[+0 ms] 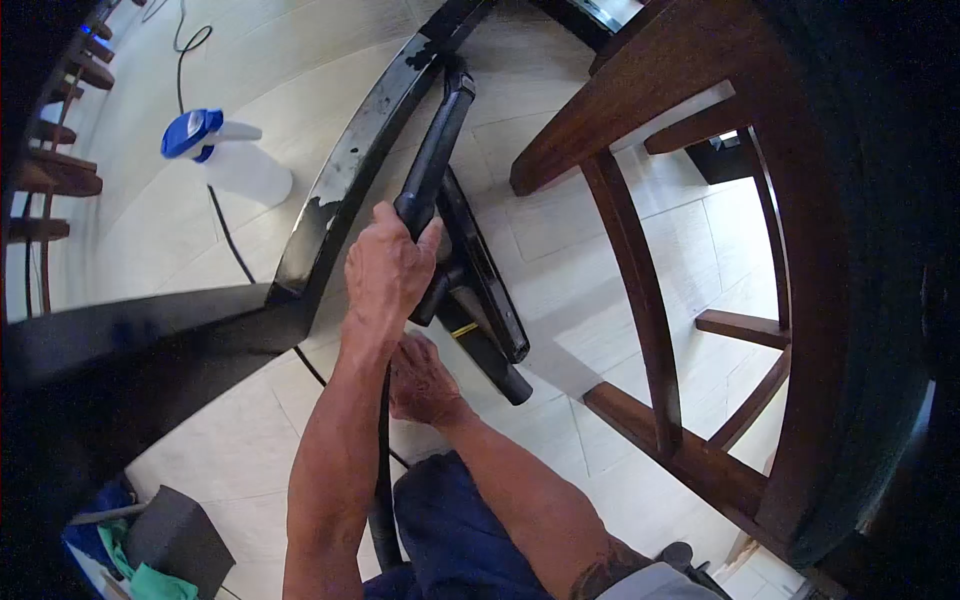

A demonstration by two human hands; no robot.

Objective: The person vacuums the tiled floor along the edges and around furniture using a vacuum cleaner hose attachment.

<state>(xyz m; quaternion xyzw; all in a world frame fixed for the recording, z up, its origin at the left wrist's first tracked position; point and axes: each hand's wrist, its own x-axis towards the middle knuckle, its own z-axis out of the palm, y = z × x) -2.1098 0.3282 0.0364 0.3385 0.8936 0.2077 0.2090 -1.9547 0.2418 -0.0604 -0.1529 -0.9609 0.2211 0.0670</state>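
Note:
My left hand (385, 262) is closed around the black handle tube of a vacuum cleaner (435, 155). The tube's far end, with a small nozzle, rests against a glossy black beam with chipped paint (360, 150). Lower down, my right hand (425, 380) has its fingers curled at the black vacuum hose (384, 480); my left forearm partly hides them. Beside my hands on the floor lie a long black floor head (485, 265) and a black tube with a yellow band (490, 360).
A white spray bottle with a blue trigger top (235, 165) stands left of the beam, near a thin black cable (225, 230). A dark wooden chair (630, 280) lies tipped on the right. A grey block (180, 540) and green cloths (160, 583) are at lower left.

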